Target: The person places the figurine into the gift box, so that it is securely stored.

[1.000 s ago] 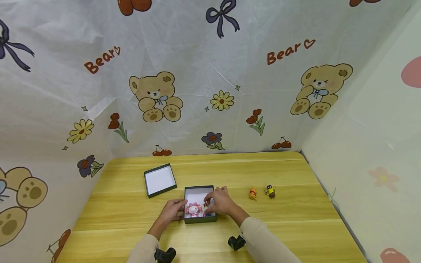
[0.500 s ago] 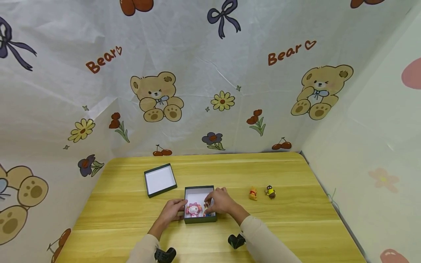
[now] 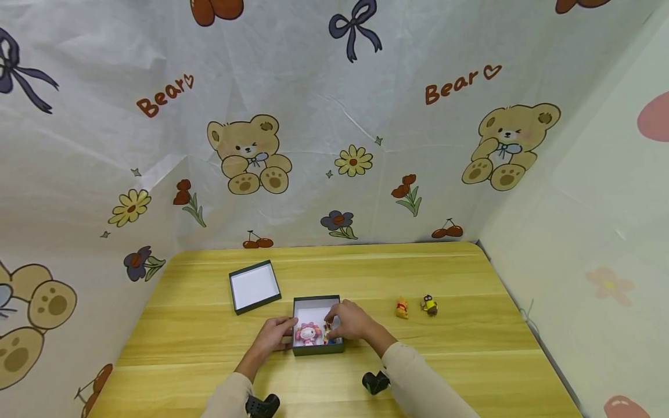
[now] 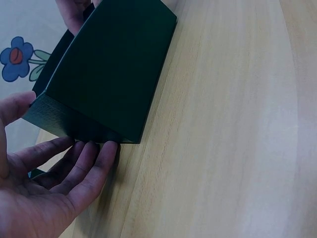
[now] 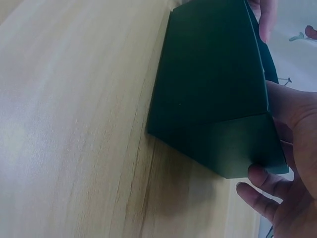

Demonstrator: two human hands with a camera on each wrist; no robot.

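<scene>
An open dark green box (image 3: 317,350) with a white inside stands near the middle of the table. My left hand (image 3: 274,337) holds its left side, the thumb at the rim and the fingertips against the outer wall, as the left wrist view shows. Inside lies a pink and white figurine (image 3: 308,333) at the left. Beside it my right hand (image 3: 349,320) reaches over the right wall and grips a small multicoloured figurine (image 3: 327,333), partly hidden by the fingers. In the right wrist view the box wall (image 5: 213,74) hides that figurine; some fingers stay outside.
The box lid (image 3: 255,286) lies at the back left, white inside up. To the right stand a small orange bear figurine (image 3: 402,307) in red and a yellow and brown figurine (image 3: 430,305). A patterned cloth hangs behind the wooden table (image 3: 470,360).
Hardly anything differs. The right hand's fingers shift slightly at the multicoloured figurine inside the box; the left hand, the box and the other figurines stay put.
</scene>
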